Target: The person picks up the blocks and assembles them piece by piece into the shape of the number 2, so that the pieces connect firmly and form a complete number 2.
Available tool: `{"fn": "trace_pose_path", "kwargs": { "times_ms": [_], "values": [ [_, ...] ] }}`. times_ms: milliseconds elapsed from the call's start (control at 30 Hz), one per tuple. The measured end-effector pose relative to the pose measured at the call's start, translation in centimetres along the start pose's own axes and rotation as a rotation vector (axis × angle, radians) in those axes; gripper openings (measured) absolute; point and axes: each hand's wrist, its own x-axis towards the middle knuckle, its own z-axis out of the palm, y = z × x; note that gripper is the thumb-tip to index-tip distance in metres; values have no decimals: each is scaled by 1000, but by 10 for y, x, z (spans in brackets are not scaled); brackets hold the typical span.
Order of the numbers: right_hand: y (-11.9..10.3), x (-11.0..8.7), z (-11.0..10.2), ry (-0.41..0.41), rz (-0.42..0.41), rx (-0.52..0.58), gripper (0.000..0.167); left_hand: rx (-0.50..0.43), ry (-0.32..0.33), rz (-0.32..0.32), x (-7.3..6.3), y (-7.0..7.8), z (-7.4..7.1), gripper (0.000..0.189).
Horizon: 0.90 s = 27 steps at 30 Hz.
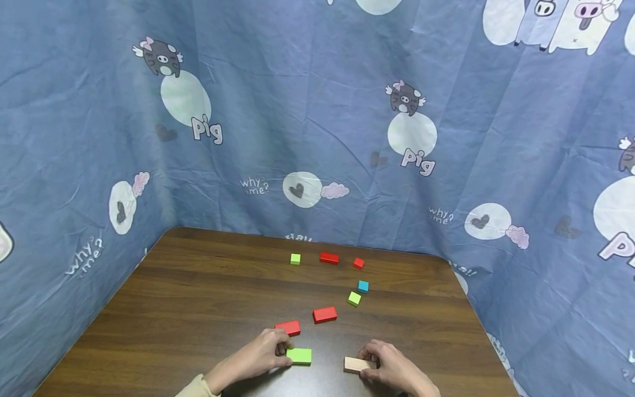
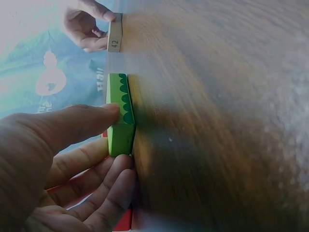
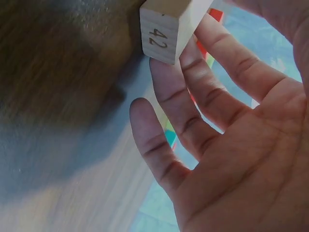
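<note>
My left hand pinches the left end of a bright green rectangular block at the near part of the table. Dark green scallops run along one side of that block in the left wrist view. To the right, across a gap of bare wood, my right hand grips a plain wooden block by its right end, thumb on the near side. The number 42 is marked on the end of the wooden block in the right wrist view. A red block lies just beyond my left fingers, partly hidden by them.
Another red block lies farther in on the brown table. Beyond it are a green cube and a blue cube. Near the far edge sit a green cube, a red block and a red cube. Blue patterned cloth hangs behind.
</note>
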Motion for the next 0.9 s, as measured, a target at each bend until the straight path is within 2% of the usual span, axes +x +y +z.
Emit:
{"fn": "trace_pose_path", "kwargs": {
  "times_ms": [200,667,900],
  "values": [
    [5,3,-2,15,-26,-14,20,-16,-19,-28,1,2,0,20],
    [5,7,-2,77,-83,-81,19,-10,-1,-23,0,0,1,20],
    [3,16,-1,40,-43,-75,19,-20,-2,-20,0,-1,1,19]
  ]
}}
